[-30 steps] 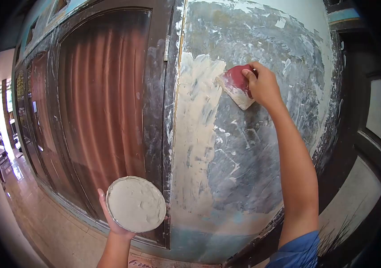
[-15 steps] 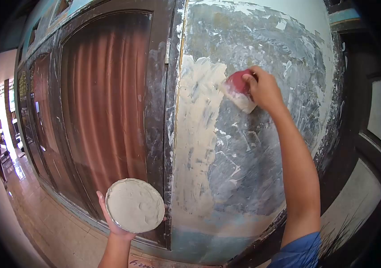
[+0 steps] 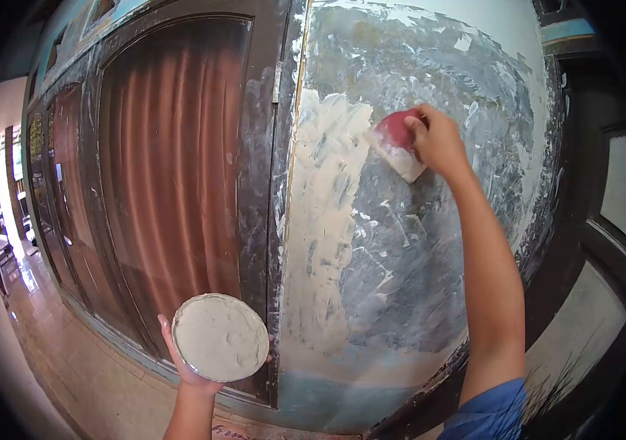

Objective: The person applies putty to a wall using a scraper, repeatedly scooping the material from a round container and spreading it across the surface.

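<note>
My right hand [image 3: 439,143] grips a red putty knife [image 3: 399,130] whose broad pale blade is smeared with putty and lies at or very near the wall [image 3: 430,242]. Just left of the blade, a band of fresh cream putty [image 3: 324,191] runs down the wall beside the door frame. Low in the view, my left hand [image 3: 194,370] supports a round container of putty [image 3: 220,337] from below, its fingers around the side. The putty fills it nearly to the rim, with a few dents on top. Most of the left fingers are hidden behind the container.
Left of the wall stands a dark-framed glass door [image 3: 173,161] with a reddish-brown curtain behind it. Another dark door [image 3: 584,220] with pale panels is at the right. A tiled floor [image 3: 85,352] stretches away on the left.
The putty knife and my right hand have shifted slightly to the right, with the blade still by the putty's edge. My left hand and the container have barely moved.
</note>
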The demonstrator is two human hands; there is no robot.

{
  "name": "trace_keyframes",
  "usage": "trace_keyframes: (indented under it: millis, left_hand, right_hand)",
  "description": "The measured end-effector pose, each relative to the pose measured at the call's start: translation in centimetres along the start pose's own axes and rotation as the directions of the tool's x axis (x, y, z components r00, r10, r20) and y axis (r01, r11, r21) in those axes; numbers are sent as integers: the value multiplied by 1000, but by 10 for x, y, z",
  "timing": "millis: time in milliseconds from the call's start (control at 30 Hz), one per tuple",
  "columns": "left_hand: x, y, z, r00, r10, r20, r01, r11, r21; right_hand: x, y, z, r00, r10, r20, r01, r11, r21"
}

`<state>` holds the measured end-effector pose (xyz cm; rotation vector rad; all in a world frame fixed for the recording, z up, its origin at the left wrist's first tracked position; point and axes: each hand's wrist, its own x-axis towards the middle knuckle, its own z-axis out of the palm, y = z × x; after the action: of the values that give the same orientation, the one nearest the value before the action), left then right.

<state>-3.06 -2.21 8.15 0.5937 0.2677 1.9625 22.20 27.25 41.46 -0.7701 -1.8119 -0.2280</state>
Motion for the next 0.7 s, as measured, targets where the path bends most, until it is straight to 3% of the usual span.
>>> trace_keyframes:
  millis: [133, 200, 267, 300, 367, 400, 467, 500, 567, 667, 700]
  left_hand:
    - [-10, 6, 9, 999, -11, 53, 11, 1000, 15]
    - [-9, 8, -1, 998, 5, 60, -6, 1000, 20]
    - [-10, 10, -2, 998, 15, 67, -17, 999, 31]
    - [-11, 11, 0, 997, 16, 79, -16, 1000, 2]
    - [-11, 13, 4, 996, 17, 92, -14, 1000, -26]
    - [-12, 14, 6, 991, 14, 134, -5, 998, -67]
    - [-12, 14, 8, 984, 11, 177, 8, 994, -108]
    - [-13, 14, 10, 994, -4, 108, 14, 995, -97]
    - [-14, 16, 11, 999, -21, 31, 23, 996, -81]
    - [-13, 17, 10, 998, 1, 64, -4, 999, 45]
    - [-15, 19, 11, 996, 2, 86, -2, 1000, 7]
  right_hand:
    - [6, 16, -5, 995, -88, -40, 94, 984, 150]
    - [-20, 3, -4, 983, -66, 174, 24, 972, 233]
    - [-44, -6, 6, 946, -170, 276, 141, 982, 123]
    - [-54, -5, 13, 947, -171, 273, 141, 982, 123]
    - [-67, 1, 25, 919, -292, 265, 318, 946, -61]
    - [-64, -1, 23, 919, -292, 265, 318, 946, -61]
    - [-51, -6, 14, 961, -150, 231, 154, 988, 2]
    - [-39, 0, 12, 961, -150, 232, 153, 988, 3]
    - [-17, 19, 7, 994, -96, 54, 88, 988, 126]
    - [-16, 20, -8, 991, -133, 24, 124, 967, 220]
    - [-26, 9, -10, 989, -67, 134, 20, 945, 326]
